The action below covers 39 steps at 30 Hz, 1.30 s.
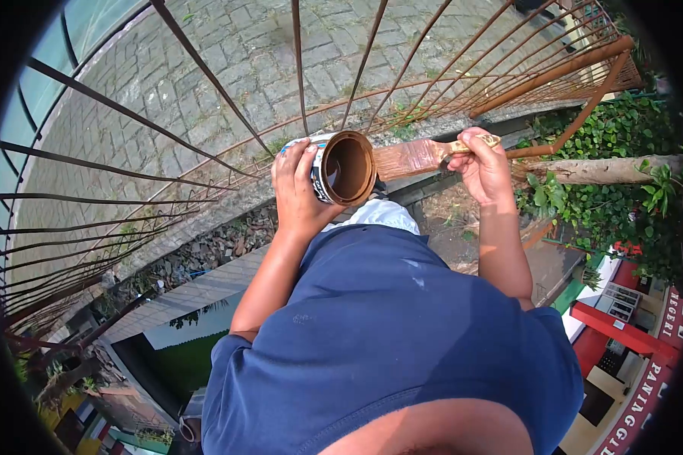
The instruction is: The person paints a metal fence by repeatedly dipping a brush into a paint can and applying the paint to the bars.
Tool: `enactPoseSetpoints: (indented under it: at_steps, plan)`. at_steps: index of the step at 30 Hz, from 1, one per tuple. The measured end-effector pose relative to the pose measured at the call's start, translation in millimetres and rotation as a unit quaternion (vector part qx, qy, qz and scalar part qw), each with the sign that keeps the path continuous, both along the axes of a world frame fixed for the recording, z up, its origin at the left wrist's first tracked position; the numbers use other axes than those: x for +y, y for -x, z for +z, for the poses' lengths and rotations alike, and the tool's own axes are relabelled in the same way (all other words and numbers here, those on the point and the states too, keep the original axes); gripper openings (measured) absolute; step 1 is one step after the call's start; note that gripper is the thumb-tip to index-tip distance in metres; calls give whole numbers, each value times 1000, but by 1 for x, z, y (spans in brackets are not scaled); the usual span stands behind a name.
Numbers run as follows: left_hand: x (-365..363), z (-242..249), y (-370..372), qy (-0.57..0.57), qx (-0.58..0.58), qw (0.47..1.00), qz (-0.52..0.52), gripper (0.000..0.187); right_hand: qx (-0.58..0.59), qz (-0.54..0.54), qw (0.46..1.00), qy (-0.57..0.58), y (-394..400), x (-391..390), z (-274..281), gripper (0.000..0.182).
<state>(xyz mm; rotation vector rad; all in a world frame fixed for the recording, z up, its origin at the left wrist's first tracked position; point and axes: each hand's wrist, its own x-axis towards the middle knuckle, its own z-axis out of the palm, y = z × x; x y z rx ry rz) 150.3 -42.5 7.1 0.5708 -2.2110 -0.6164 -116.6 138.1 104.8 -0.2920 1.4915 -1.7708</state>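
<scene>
My left hand [297, 182] is wrapped round a paint can [326, 168], tilted so that its open mouth faces right. Brown paint coats the can's rim and inner wall. In my right hand [481, 167] is a wide paintbrush [410, 158], gripped by its pale handle between thumb and fingers. Its bristles are brown with paint and point left, their tip right at the can's rim. Beyond both hands stands a metal bar fence [366, 64], dark on the left and rusty brown on the right.
Grey paving [235, 61] lies behind the bars. A tree trunk [622, 169] and green leafy plants [611, 129] are at the right. Rubble [235, 243] lies along the fence's base at the left. Red and white building fronts with a lettered sign [645, 387] show at the lower right.
</scene>
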Motion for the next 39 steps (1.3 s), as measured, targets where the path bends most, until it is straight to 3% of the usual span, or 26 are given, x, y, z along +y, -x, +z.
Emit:
enactPoseSetpoints:
  at_steps: [3, 8, 11, 14, 15, 18, 21, 27, 39]
  plan:
    - [-2, 1, -12, 0, 21, 1000, 23, 114, 88, 47, 994, -53, -11, -16, 4, 11]
    - [-7, -2, -33, 14, 68, 997, 40, 113, 159, 39, 984, 75, -20, -24, 39, 8]
    - [-8, -6, -43, -25, 98, 994, 45, 113, 249, 111, 956, 108, -57, -34, 70, 9]
    - [-13, -4, -49, -29, 115, 992, 42, 114, 428, 229, 871, 74, -98, -52, 95, 10]
    - [-14, -2, -52, -29, 116, 992, 36, 114, 531, 311, 782, 100, -103, -66, 103, 11]
    - [-18, 0, -61, -34, 106, 994, 11, 112, 620, 428, 648, 112, -113, -89, 99, 24]
    - [-23, 4, -72, -26, 95, 995, -9, 110, 645, 516, 558, 82, -117, -105, 110, 21]
    - [-27, 13, -84, 11, 75, 997, -15, 110, 641, 573, 507, 60, -131, -125, 95, 17]
    - [-28, 16, -94, 32, 70, 997, -18, 105, 638, 543, 539, 92, -138, -137, 91, 17]
